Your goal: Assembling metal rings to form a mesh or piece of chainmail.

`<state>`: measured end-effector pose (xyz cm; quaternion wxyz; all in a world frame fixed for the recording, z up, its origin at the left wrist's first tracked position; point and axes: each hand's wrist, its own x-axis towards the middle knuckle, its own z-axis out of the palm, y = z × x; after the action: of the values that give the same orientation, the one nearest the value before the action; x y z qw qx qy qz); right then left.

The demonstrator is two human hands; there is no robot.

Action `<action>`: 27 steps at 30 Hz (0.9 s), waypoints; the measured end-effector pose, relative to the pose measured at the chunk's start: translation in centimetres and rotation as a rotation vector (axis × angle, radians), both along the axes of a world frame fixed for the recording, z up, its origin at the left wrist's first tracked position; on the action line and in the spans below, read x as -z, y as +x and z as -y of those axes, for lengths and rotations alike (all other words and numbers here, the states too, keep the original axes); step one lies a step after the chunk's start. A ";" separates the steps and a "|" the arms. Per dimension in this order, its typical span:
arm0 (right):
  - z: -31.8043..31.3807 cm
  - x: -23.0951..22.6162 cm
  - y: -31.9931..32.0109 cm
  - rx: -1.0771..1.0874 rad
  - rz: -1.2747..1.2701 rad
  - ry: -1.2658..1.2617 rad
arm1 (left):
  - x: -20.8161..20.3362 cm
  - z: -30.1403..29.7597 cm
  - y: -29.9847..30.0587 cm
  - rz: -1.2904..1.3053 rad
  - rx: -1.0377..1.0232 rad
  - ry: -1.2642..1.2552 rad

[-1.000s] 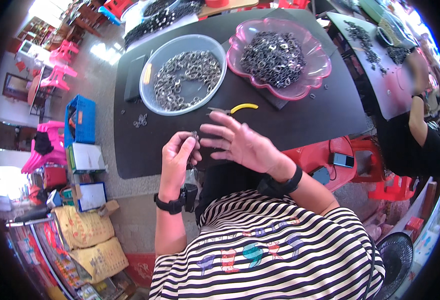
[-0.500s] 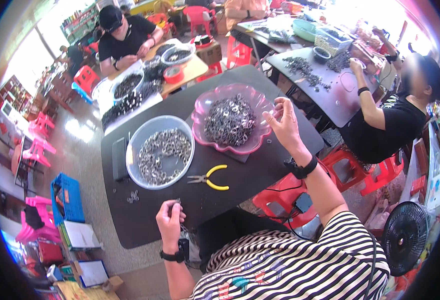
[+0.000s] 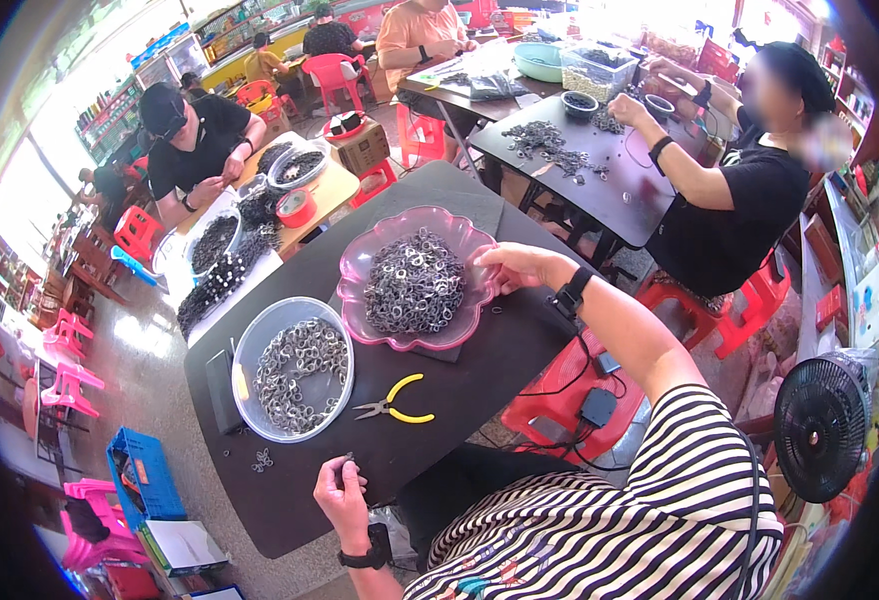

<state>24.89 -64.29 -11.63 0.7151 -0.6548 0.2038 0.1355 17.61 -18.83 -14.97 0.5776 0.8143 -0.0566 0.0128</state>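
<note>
My right hand (image 3: 516, 266) has its fingers curled over the right rim of a scalloped pink bowl (image 3: 358, 262). That bowl holds a heap of small dark and silvery metal rings (image 3: 416, 285). Low over the near table edge, my left hand (image 3: 342, 503) pinches a small dark metal piece (image 3: 349, 457) between thumb and forefinger; its exact shape is too small to make out. Left of the pink bowl stands a round translucent tub (image 3: 243, 355) with more metal rings along its bottom. Yellow-handled pliers (image 3: 397, 405) lie on the table with jaws pointing left.
On the dark table (image 3: 290, 510) are a few loose rings (image 3: 262, 460) and a flat dark case (image 3: 222, 392) beside the tub. A red stool (image 3: 560, 405) with cables is at the right, near a black fan (image 3: 818, 428). Co-workers sit at tables (image 3: 600, 185) beyond.
My right hand has moved from beside the pink bowl onto its rim, its fingers closing. My left hand keeps its pinch. The whole view has swung slightly rightward.
</note>
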 end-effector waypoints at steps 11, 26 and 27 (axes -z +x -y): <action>0.6 -0.5 -0.5 0.215 0.199 0.242 | 0.6 -0.2 0.0 -0.006 -0.003 0.041; 15.2 -4.1 11.9 0.743 0.462 0.258 | 0.6 -0.2 0.1 0.011 0.042 0.080; 16.3 -3.8 12.5 0.833 0.485 0.225 | 0.6 -0.1 0.2 0.031 0.057 0.088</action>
<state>37.37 -80.54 -7.81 0.8017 -0.4490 0.2598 -0.2968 17.77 -18.74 -15.55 0.5403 0.8367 -0.0890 0.0064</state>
